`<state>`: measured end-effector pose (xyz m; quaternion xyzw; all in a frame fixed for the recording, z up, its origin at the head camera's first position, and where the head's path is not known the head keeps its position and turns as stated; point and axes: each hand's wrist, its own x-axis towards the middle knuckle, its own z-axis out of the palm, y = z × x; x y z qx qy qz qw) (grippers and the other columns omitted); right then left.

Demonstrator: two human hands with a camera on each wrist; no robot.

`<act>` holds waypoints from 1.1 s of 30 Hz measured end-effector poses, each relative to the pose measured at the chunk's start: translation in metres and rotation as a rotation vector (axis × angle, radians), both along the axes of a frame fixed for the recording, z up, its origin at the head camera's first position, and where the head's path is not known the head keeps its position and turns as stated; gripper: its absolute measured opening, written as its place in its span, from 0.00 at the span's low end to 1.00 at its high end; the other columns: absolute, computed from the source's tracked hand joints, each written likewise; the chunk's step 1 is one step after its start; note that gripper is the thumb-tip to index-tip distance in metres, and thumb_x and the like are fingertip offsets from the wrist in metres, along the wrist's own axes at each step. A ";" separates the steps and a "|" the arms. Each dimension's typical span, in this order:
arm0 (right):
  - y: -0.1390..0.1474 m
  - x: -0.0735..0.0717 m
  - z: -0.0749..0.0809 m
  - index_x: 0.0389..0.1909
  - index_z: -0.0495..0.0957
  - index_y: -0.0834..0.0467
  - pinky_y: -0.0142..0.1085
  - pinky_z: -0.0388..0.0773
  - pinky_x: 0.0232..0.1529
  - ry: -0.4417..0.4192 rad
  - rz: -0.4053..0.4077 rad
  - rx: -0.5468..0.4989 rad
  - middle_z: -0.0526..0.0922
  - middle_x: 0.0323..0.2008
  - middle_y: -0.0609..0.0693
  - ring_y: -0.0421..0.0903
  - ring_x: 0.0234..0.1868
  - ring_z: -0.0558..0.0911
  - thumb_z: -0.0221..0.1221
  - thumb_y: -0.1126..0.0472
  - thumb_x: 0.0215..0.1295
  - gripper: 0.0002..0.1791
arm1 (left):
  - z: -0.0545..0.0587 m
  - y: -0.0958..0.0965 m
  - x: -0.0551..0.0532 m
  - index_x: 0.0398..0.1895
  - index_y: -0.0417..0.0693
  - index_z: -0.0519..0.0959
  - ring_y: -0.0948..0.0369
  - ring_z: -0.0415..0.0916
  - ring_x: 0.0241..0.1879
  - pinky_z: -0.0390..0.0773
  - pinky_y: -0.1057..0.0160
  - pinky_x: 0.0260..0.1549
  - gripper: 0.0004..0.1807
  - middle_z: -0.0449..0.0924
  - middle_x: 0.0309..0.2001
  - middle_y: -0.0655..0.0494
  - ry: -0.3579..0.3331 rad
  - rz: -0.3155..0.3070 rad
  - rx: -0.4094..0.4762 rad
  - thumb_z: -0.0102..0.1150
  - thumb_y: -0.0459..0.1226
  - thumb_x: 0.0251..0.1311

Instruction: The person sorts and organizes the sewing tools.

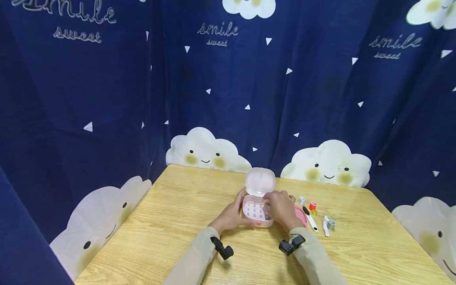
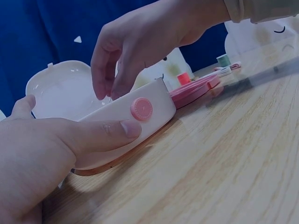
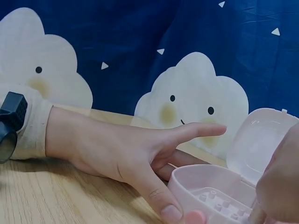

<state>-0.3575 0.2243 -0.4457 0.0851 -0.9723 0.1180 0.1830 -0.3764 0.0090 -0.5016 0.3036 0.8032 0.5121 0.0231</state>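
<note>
A pale pink sewing box (image 1: 263,224) stands on the wooden table with its lid (image 1: 260,181) raised at the back. Inside it lies a tray with rows of small pegs (image 1: 254,210). My left hand (image 1: 229,217) grips the box at its left side, the thumb lying along the front beside the round pink button (image 2: 141,109). From the right, my right hand (image 1: 281,208) reaches down into the box with bent fingers. The box wall hides the fingertips in the left wrist view, so whether they pinch anything cannot be seen.
Right of the box lie a round pink piece (image 1: 301,216), a black-and-white slim tool (image 1: 311,221), a white spool (image 1: 302,200), a red spool (image 1: 312,205), a small yellow item (image 1: 314,212), a grey-green spool (image 1: 331,224) and a pinkish-white item (image 1: 325,228). A blue curtain (image 1: 228,87) hangs behind.
</note>
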 end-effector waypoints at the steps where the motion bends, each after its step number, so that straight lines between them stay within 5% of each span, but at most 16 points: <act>1: 0.001 0.000 0.001 0.43 0.90 0.53 0.67 0.67 0.50 0.006 0.001 0.001 0.87 0.38 0.52 0.59 0.43 0.78 0.71 0.64 0.60 0.10 | 0.000 0.000 0.000 0.86 0.60 0.38 0.54 0.58 0.76 0.56 0.48 0.74 0.75 0.62 0.77 0.48 0.001 -0.001 -0.001 0.87 0.46 0.44; 16: 0.018 0.004 0.008 0.47 0.89 0.55 0.72 0.66 0.53 0.008 -0.036 -0.043 0.86 0.47 0.59 0.63 0.49 0.79 0.70 0.58 0.66 0.11 | 0.001 0.001 -0.003 0.85 0.62 0.38 0.55 0.58 0.75 0.55 0.46 0.74 0.75 0.62 0.77 0.50 -0.006 -0.015 0.018 0.86 0.47 0.44; 33: 0.066 0.021 0.007 0.52 0.86 0.59 0.63 0.71 0.44 0.038 -0.107 -0.095 0.86 0.49 0.61 0.66 0.50 0.80 0.69 0.61 0.63 0.16 | -0.002 0.001 -0.002 0.86 0.61 0.39 0.56 0.57 0.76 0.52 0.48 0.75 0.75 0.61 0.78 0.51 -0.006 -0.002 0.014 0.87 0.43 0.43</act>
